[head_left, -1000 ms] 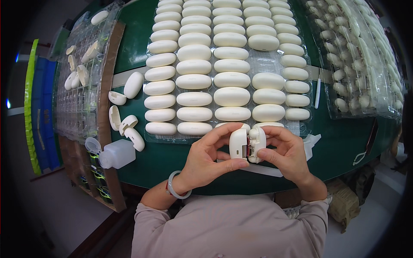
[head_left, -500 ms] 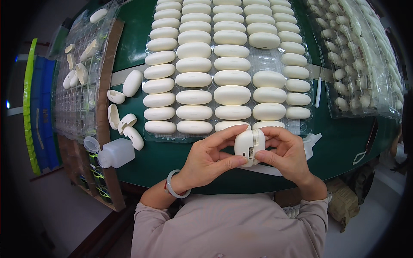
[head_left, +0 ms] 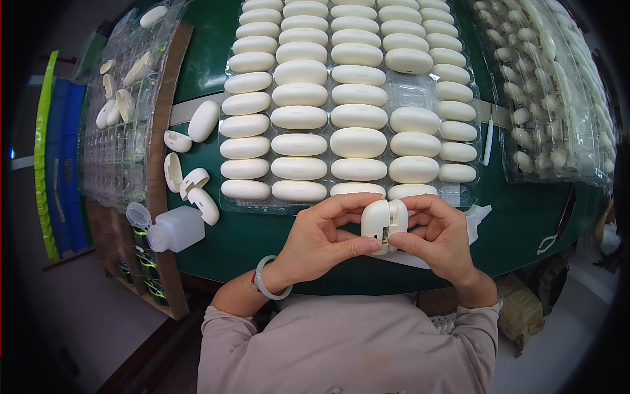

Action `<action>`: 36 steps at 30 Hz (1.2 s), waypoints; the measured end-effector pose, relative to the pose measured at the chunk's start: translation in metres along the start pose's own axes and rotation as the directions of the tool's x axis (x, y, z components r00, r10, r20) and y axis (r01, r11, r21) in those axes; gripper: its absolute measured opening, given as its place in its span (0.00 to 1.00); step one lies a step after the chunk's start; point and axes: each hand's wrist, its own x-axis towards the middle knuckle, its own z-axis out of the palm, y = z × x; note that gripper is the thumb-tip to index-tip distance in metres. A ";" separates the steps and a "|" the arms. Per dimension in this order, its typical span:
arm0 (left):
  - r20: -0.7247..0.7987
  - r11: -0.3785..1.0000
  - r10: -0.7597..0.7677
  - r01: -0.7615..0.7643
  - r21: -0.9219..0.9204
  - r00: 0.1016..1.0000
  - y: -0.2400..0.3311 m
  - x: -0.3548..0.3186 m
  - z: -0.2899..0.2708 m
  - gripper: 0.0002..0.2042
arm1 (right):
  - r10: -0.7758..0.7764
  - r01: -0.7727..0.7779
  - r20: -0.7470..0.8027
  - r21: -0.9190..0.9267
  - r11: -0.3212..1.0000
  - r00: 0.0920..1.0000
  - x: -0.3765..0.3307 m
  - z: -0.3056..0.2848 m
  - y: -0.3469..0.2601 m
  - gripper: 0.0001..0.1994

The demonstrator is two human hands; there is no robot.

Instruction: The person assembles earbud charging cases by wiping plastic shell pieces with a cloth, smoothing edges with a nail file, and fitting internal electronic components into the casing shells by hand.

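**Cream plastic case held in both hands over a green table**

Cream-white oval cases (head_left: 357, 142) lay in neat rows on a clear blister tray (head_left: 459, 196) that covered the middle of the green table (head_left: 249, 236). At the person's left, a brown board (head_left: 157, 157) carried a second clear tray (head_left: 118, 151) with a few loose shell halves in its pockets; more loose shell halves (head_left: 190, 180) lay on the table just beside the board. A translucent white bottle (head_left: 174, 228) lay on its side near the table's front left corner. At far right, clear trays of small white parts (head_left: 558, 98) were stacked, bent by the lens and hard to make out. A thin white stick (head_left: 489, 141) lay between the main tray and those stacks. A yellow-green and blue panel (head_left: 56, 144) stood at the far left edge, partly cut off.

One small white case (head_left: 384, 223) was held just above the table's near edge, in front of the tray's front row. A small dark label showed on its lower face; its print was too small to tell. The left hand (head_left: 321, 240) pinched the case, thumb under it and forefinger curled over its top. The right hand (head_left: 443, 236) pinched the other side, thumb pressed against the case's lower edge, fingers arched over it. A pale bracelet (head_left: 266, 285) circled the left wrist. White paper beneath the hands was mostly hidden.
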 end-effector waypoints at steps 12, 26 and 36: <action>0.003 0.998 -0.055 0.055 -0.023 0.998 0.000 0.003 -0.001 0.26 | 0.003 -0.003 0.050 0.002 1.000 0.999 -0.001 -0.003 0.002 0.16; 0.046 0.933 -0.297 0.300 -0.197 0.954 0.002 0.007 -0.006 0.26 | 0.161 -0.168 0.106 0.064 0.984 0.981 0.004 -0.012 -0.001 0.13; 0.020 0.929 -0.338 0.337 -0.151 0.941 0.009 0.004 -0.002 0.24 | 0.170 -0.178 0.097 0.078 0.981 0.981 0.005 -0.008 0.005 0.12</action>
